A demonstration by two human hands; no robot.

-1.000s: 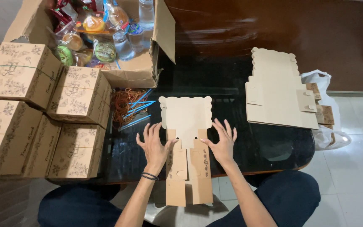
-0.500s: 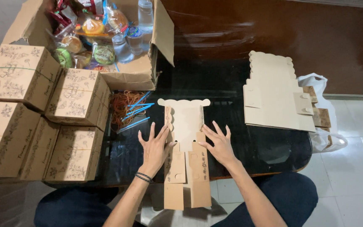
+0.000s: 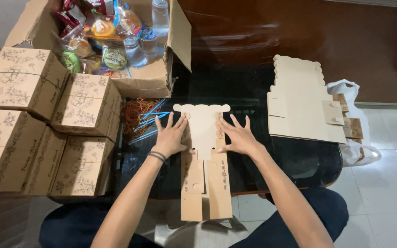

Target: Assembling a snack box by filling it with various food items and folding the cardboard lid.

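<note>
A dark, glossy glass-topped counter [image 3: 272, 165] carries everything, its rounded edge toward the person's dark-trousered knees. At its far left corner stands a large open brown corrugated carton [image 3: 161, 78] packed with clear water bottles [image 3: 160, 16] and wrapped snacks in bright colours. Left of the middle sits a stack of closed kraft-brown gift boxes printed with dark floral line drawings [image 3: 37, 124], two rows deep and piled two high. On the right lies a pile of flat, unfolded pale cardboard box blanks with scalloped top edges [image 3: 299, 105], with a white plastic bag [image 3: 350, 119] just behind it at the counter's edge.

In the centre lies a single flat kraft cardboard box blank with a scalloped top flap [image 3: 201, 128], its lower panels hanging over the near edge of the counter. The left hand [image 3: 171, 135] rests palm-down on the blank's left side, fingers spread, a dark band at the wrist. The right hand [image 3: 235, 135] presses flat on the right side, fingers likewise fanned; neither pinches anything.

Between the carton and the blank lie a tangle of orange-brown rubber bands [image 3: 136, 112] and a few thin blue straws [image 3: 155, 117].
</note>
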